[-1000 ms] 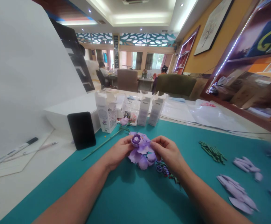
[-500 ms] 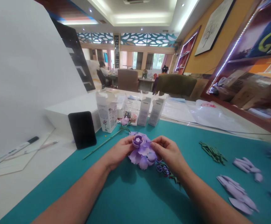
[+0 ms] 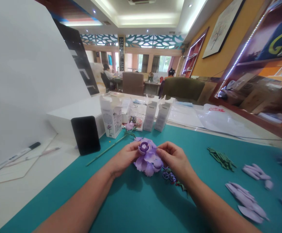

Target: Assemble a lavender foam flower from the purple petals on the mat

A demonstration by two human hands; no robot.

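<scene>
Centrally, just above the teal mat [image 3: 136, 207], a purple flower [image 3: 147, 157] is gripped between both hands. The left hand [image 3: 121, 158] is curled against the flower's left side, its thumb and fingertips pressed to the round bud at the top. The right hand [image 3: 176, 159] is closed on the right side, its fingers pinched on a petal edge. The flower lies between the two hands and is touched by both, so neither is nearer; its centre is turned up and toward the far side.

Just near-right of the right hand, a cluster of small purple and green parts [image 3: 170, 177] lies on the mat, partly hidden by the wrist; they cannot be counted. From the far side of the flower a green stem [image 3: 107, 149] runs on a slant, near-left to far-right, ending at a small second bloom [image 3: 129, 126]. One such stem is seen.

Further right, one heap of green sticks [image 3: 221, 158] and loose purple petals [image 3: 246, 197] in roughly three blurred groups are spread out. On the far side three white cartons [image 3: 112, 119] stand upright, one to the left and two to the right. One black slab [image 3: 85, 135] leans at the mat's left edge, and two pens [image 3: 22, 155] lie well to the left.
</scene>
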